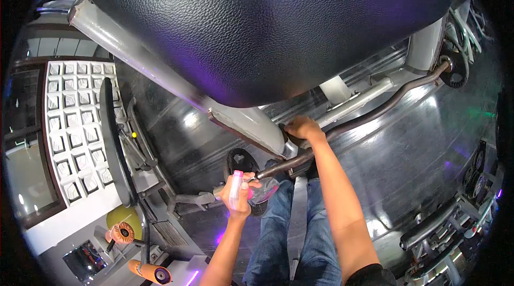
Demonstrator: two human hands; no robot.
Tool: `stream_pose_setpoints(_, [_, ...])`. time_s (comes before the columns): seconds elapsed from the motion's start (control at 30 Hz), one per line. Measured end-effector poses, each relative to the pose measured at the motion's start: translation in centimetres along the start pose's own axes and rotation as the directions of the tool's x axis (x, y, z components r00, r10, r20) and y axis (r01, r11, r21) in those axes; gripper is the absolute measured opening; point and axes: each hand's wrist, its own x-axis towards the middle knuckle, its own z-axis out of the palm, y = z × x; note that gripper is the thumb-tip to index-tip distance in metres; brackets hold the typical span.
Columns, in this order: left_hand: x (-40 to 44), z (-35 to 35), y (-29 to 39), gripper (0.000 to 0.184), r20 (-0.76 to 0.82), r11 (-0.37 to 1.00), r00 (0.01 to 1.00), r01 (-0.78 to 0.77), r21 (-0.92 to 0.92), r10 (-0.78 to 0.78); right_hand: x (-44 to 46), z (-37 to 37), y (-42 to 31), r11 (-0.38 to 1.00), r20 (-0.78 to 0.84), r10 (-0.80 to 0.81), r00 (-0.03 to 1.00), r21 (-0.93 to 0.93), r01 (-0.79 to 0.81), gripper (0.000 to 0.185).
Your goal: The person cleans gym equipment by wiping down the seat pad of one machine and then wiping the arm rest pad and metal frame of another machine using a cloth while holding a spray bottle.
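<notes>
In the head view, we find no lettering that we can make out with confidence: the bottle's surface is washed pale by glare, and the dark panel (85, 262) at the lower left carries small coloured patches too blurred for us to read. Our left grip (239, 199) is closed around the upper part of a spray bottle (266, 193), its pink head (237, 177) rising above the fingers and its clear, pink-tinted body showing to the right of the hand. The bottle lies just beside the near end of a dark, wavy bar (369, 119), which runs up to the right toward a round weight plate (458, 80); another dark plate (232, 162) sits just beyond our left hand. Our right grip (303, 127) reaches past the bar, fingers bent down beside the foot of a grey metal frame (257, 124); something dark shows beneath them, and we cannot tell whether they hold it. The bottle is to the left of this hand, well apart from it. Above both hands hangs a large black padded cushion (267, 29), and below them are our jeans (276, 238).
</notes>
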Motion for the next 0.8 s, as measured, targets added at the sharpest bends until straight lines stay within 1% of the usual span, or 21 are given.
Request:
stream_pose_setpoints(0.07, [0.0,-0.2,-0.2,0.043,0.02,0.999,1.0,-0.019,0.034,0.018,0.5,-0.1,0.1,1.0,-0.001,0.015,1.0,-0.003,-0.015,0.046])
stream_pose_setpoints(0.13, [0.1,-0.1,0.0,0.041,0.013,1.0,1.0,-0.002,0.021,0.001,-1.0,-1.4,-1.7,1.0,0.004,0.03,1.0,-0.008,-0.03,0.047])
stream_pose_setpoints(0.2, [0.0,0.0,0.1,0.039,0.007,1.0,1.0,0.019,0.002,-0.019,-2.9,-2.7,-3.3,0.993,-0.108,-0.008,0.994,0.116,0.021,0.047])
stream_pose_setpoints(0.23, [0.0,0.0,0.1,0.038,0.007,1.0,1.0,0.005,0.009,-0.005,-4.2,-3.7,-4.2,0.993,-0.108,-0.005,0.994,0.113,0.017,0.047])
stream_pose_setpoints(0.3, [0.0,0.0,0.1,0.038,0.006,1.0,1.0,-0.007,0.014,0.007,-7.3,-5.1,-6.3,0.984,-0.088,0.039,0.995,0.178,-0.022,0.041])
stream_pose_setpoints(0.33, [0.0,0.0,0.0,0.038,0.008,0.999,1.0,-0.01,0.03,0.009,-8.9,-5.5,-7.4,0.991,-0.127,0.065,0.99,0.125,-0.049,0.034])
stream_pose_setpoints(0.43, [-0.2,0.0,-0.1,0.039,0.012,0.999,1.0,-0.017,0.046,0.017,-8.7,-3.6,-6.7,0.993,-0.161,0.08,0.984,0.094,-0.066,0.032])
stream_pose_setpoints(0.47, [-0.2,-0.1,-0.1,0.039,0.014,0.998,0.999,-0.03,0.048,0.029,-8.6,-3.3,-6.4,0.993,-0.14,0.114,0.984,0.011,-0.113,0.033])
stream_pose_setpoints(0.5, [-0.2,-0.1,-0.2,0.039,0.011,0.998,1.0,-0.029,0.047,0.028,-7.9,-2.8,-5.8,0.994,-0.139,0.113,0.984,0.009,-0.113,0.033])
stream_pose_setpoints(0.57, [-0.2,-0.1,-0.2,0.039,0.013,0.999,1.0,-0.028,0.043,0.027,-5.2,-0.7,-4.2,0.978,-0.048,0.127,0.991,-0.163,-0.133,0.034])
stream_pose_setpoints(0.6, [-0.2,-0.1,-0.3,0.039,0.014,0.999,0.999,-0.03,0.041,0.029,-4.1,-0.3,-4.1,0.964,-0.003,0.157,0.988,-0.218,-0.154,0.037])
stream_pose_setpoints(0.63, [-0.2,-0.1,-0.4,0.039,0.008,0.999,1.0,-0.029,0.041,0.028,-3.3,-0.8,-4.0,0.964,-0.006,0.158,0.987,-0.218,-0.155,0.037])
stream_pose_setpoints(0.7, [-0.3,-0.2,-0.5,0.039,0.004,0.999,1.0,-0.025,0.042,0.025,-2.6,-2.2,-4.0,0.976,0.098,0.147,0.984,-0.179,-0.128,0.04])
stream_pose_setpoints(0.73, [-0.3,-0.3,-0.5,0.038,0.009,0.998,0.999,-0.031,0.051,0.031,-3.2,-3.2,-3.7,0.992,0.115,0.081,0.99,-0.103,-0.069,0.042])
stream_pose_setpoints(0.77, [-0.2,-0.2,-0.5,0.037,0.012,0.998,0.999,-0.037,0.06,0.036,-3.4,-3.6,-3.9,0.992,0.111,0.083,0.99,-0.104,-0.071,0.042])
stream_pose_setpoints(0.8, [-0.2,-0.2,-0.4,0.037,0.012,0.998,0.999,-0.037,0.057,0.037,-3.5,-3.7,-4.1,0.987,0.144,-0.043,0.989,-0.146,0.064,0.043])
